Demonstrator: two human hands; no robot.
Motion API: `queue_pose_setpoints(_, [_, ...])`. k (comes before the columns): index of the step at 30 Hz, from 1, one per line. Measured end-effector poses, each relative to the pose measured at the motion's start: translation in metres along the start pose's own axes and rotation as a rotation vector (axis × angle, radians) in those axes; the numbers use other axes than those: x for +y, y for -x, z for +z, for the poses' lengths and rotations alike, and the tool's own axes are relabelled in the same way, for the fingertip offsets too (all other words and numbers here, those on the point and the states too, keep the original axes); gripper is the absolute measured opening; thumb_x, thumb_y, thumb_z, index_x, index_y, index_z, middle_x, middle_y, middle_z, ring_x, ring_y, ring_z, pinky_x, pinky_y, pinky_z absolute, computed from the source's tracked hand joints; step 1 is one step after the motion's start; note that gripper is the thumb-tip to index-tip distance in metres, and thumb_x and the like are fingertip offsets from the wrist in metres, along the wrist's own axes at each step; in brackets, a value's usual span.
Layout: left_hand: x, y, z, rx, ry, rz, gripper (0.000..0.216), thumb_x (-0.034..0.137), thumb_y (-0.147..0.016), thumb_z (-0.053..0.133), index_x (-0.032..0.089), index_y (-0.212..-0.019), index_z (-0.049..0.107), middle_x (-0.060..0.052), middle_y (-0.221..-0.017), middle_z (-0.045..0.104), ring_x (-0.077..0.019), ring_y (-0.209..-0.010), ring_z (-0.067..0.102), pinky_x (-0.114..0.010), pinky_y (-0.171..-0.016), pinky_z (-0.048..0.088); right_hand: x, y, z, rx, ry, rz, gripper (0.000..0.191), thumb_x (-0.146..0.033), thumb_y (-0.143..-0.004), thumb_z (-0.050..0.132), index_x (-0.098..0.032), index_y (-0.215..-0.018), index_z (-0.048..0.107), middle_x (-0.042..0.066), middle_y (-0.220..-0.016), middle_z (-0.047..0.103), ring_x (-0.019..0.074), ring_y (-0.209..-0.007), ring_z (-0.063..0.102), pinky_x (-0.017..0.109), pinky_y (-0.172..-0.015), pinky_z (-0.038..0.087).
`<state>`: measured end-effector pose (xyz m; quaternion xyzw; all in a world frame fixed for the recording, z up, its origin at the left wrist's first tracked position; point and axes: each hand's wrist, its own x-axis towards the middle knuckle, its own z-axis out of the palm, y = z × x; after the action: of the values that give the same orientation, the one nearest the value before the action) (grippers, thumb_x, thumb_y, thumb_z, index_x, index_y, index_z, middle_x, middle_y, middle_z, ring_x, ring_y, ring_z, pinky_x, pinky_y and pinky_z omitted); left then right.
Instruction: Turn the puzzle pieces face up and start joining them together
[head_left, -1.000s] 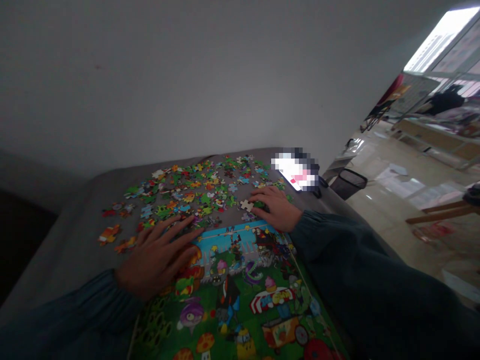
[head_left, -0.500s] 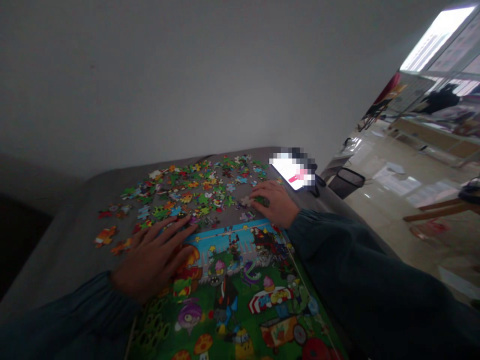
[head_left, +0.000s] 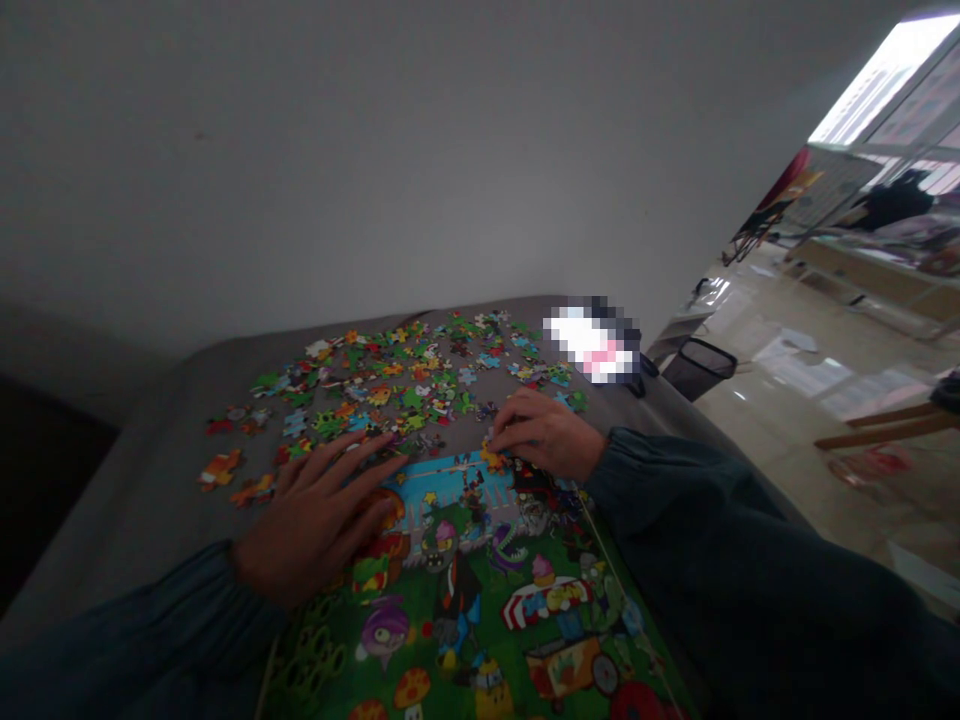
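A colourful cartoon puzzle picture (head_left: 480, 590) lies on the grey table (head_left: 142, 500) in front of me. My left hand (head_left: 319, 520) rests flat on its upper left corner, fingers stretched out. My right hand (head_left: 544, 440) is at the picture's top edge, fingers pinched on a small puzzle piece (head_left: 493, 458) with orange on it. Several loose puzzle pieces (head_left: 390, 385) are scattered over the table beyond both hands. Both arms wear dark teal sleeves.
A lit phone screen (head_left: 596, 345) lies at the table's far right corner. A black bin (head_left: 697, 365) stands on the shiny floor to the right. A plain wall rises behind the table; shelves and a window are far right.
My right hand has drawn back from the loose pieces to the picture's top edge, now pinching a piece. My left hand has stayed in place.
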<state>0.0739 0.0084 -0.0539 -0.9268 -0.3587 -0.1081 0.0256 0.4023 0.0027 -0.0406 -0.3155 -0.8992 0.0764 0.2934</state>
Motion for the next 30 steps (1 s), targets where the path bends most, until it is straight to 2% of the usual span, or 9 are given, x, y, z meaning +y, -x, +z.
queue_pose_setpoints(7, [-0.0008,-0.0006,-0.0011,-0.078,0.006,-0.02,0.045,0.053,-0.094,0.04,0.04,-0.136,0.049,0.001,-0.147,0.046,-0.036,-0.134,0.039,-0.059,-0.099,0.038,0.0016,0.0013,0.0021,0.007,0.003,0.01,0.017,-0.013,-0.087,0.06,-0.022,-0.091,0.074,0.006,-0.091,0.067,0.0179,-0.086,0.056,0.034,-0.079,0.047])
queue_pose_setpoints(19, [-0.0001,0.0013,0.0023,-0.017,0.05,-0.004,0.044,0.052,-0.095,0.037,0.041,-0.136,0.048,0.004,-0.148,0.044,-0.032,-0.134,0.038,-0.056,-0.103,0.036,0.0014,0.0022,0.0026,-0.009,0.018,-0.014,0.023,-0.008,-0.086,0.056,-0.021,-0.094,0.074,0.007,-0.092,0.066,0.0183,-0.087,0.056,0.034,-0.08,0.047])
queue_pose_setpoints(24, [0.0011,0.0011,0.0014,0.009,0.042,-0.002,0.041,0.046,-0.096,0.035,0.042,-0.135,0.049,0.004,-0.145,0.048,-0.0303,-0.133,0.039,-0.054,-0.103,0.037,0.0003,0.0019,0.0019,-0.037,0.025,-0.011,0.023,-0.009,-0.086,0.057,-0.021,-0.096,0.073,0.007,-0.093,0.066,0.0182,-0.087,0.057,0.034,-0.079,0.047])
queue_pose_setpoints(30, [0.0014,0.0008,-0.002,-0.014,0.036,0.026,0.041,0.043,-0.096,0.038,0.041,-0.135,0.049,0.004,-0.146,0.047,-0.0312,-0.133,0.04,-0.054,-0.101,0.038,-0.0024,0.0013,0.002,-0.047,0.03,-0.016,0.02,-0.01,-0.087,0.057,-0.019,-0.096,0.073,0.008,-0.093,0.067,0.0188,-0.089,0.058,0.036,-0.08,0.048])
